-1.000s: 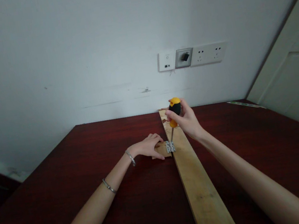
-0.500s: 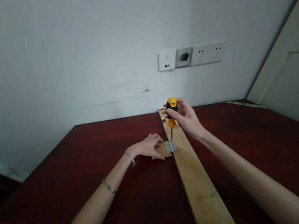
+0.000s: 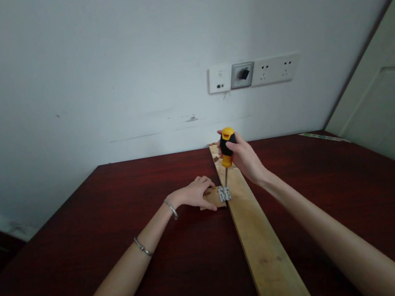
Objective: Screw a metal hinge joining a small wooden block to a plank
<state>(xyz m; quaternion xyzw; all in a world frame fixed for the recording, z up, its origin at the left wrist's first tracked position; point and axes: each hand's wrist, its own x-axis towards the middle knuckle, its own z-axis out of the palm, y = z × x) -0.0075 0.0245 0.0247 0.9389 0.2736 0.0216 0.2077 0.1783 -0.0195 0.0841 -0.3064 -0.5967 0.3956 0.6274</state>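
My right hand (image 3: pixel 246 157) is closed round the black and yellow handle of a screwdriver (image 3: pixel 227 144). The shaft slants down, and its tip meets the right leaf of a metal hinge (image 3: pixel 225 193). That hinge bridges a short wooden block (image 3: pixel 213 198) on the left and a long wooden board (image 3: pixel 258 228) on the right. My left hand (image 3: pixel 194 194) grips the block from its left side, thumb at the near edge and fingers at the far edge. Any screw under the tip is too small to make out.
Both wooden pieces lie on a dark red table (image 3: pixel 181 277). The long board runs from the near edge back to the white wall (image 3: pixel 124 69). Wall sockets (image 3: pixel 275 69) sit above the table. A thin patterned strip (image 3: pixel 324 137) lies at the back right, near a panelled door (image 3: pixel 394 100).
My right hand's fingers have shifted round the screwdriver handle, which has turned and leans slightly more to the right. My left hand, block and board keep their places.
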